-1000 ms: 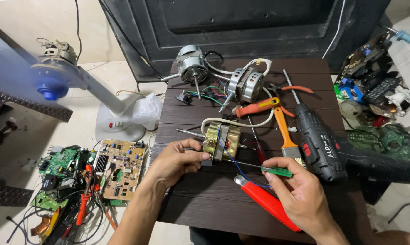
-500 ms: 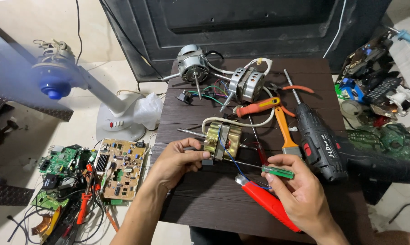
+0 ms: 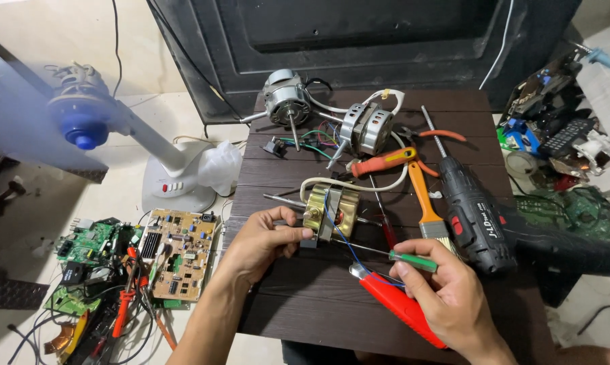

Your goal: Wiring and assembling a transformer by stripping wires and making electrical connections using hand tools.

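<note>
Left hand (image 3: 264, 243) gripping gold motor core (image 3: 330, 213) | right hand (image 3: 447, 297) pinching green-handled screwdriver (image 3: 403, 258) | risk: tip is likely slipping, nicking blue wire (image 3: 342, 236).

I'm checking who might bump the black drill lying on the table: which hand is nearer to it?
Right. The right hand, holding a green-handled screwdriver, sits just left of the black drill. The left hand grips the brass-coloured motor farther left.
</note>
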